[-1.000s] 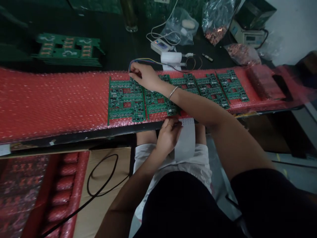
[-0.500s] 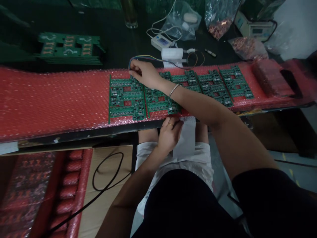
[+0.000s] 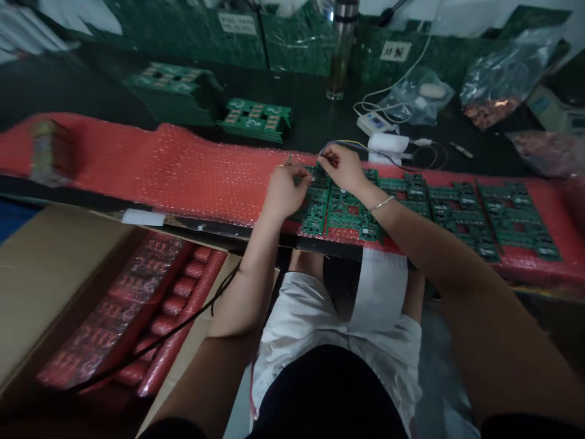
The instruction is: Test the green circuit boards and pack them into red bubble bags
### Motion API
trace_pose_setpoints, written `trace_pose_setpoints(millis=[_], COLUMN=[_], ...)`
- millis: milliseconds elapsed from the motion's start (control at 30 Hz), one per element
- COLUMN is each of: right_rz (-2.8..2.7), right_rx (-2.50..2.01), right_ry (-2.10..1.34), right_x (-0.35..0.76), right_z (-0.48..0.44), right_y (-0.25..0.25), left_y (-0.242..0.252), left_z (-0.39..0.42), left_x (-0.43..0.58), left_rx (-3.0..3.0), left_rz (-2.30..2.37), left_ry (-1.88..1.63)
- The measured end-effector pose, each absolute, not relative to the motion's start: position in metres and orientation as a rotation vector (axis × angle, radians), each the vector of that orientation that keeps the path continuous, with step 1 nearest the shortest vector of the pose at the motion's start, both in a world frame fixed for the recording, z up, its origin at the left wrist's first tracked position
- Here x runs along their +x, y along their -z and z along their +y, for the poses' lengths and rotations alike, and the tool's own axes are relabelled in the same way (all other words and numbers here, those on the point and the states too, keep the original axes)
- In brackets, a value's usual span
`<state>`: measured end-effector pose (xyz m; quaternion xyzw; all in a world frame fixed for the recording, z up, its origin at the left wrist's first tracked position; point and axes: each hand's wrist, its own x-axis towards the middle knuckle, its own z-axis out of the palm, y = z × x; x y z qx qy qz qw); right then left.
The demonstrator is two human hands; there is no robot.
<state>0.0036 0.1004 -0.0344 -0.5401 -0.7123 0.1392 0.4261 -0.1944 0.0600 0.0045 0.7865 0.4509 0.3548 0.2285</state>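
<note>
A row of green circuit boards lies on a long strip of red bubble wrap along the table's front. My left hand rests with curled fingers on the leftmost board, pinching something small that I cannot make out. My right hand, with a bracelet at the wrist, pinches the end of a thin multicoloured wire at the far edge of the same boards. A white paper strip hangs from the table edge onto my lap.
Stacks of green boards sit at the back left. A bottle, a small white device with cables and plastic bags stand behind. A cardboard box with red-wrapped rolls and a black cable is at lower left.
My left hand has let go of the white paper strip and come up onto the leftmost board beside my right hand. The view has swung left and upward.
</note>
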Motion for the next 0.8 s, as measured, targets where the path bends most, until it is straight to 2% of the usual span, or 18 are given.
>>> trace_pose_setpoints(millis=[167, 433, 700, 800], right_rz=[-1.743, -1.635, -1.620, -1.616], right_rx=[-1.328, -1.348, -1.380, -1.377], right_ry=[-0.347, -0.388, -0.384, -0.374], right_x=[0.002, 0.004, 0.001, 0.002], right_z=[0.097, 0.097, 0.097, 0.097], right_y=[0.035, 0.034, 0.033, 0.034], left_y=[0.000, 0.003, 0.008, 0.014], left_z=[0.099, 0.103, 0.101, 0.103], left_x=[-0.188, -0.183, -0.176, -0.173], left_rx=[2.253, 2.351, 2.443, 2.407], left_rz=[1.248, 1.183, 1.277, 1.265], left_ry=[-0.709, -0.602, -0.587, -0.723])
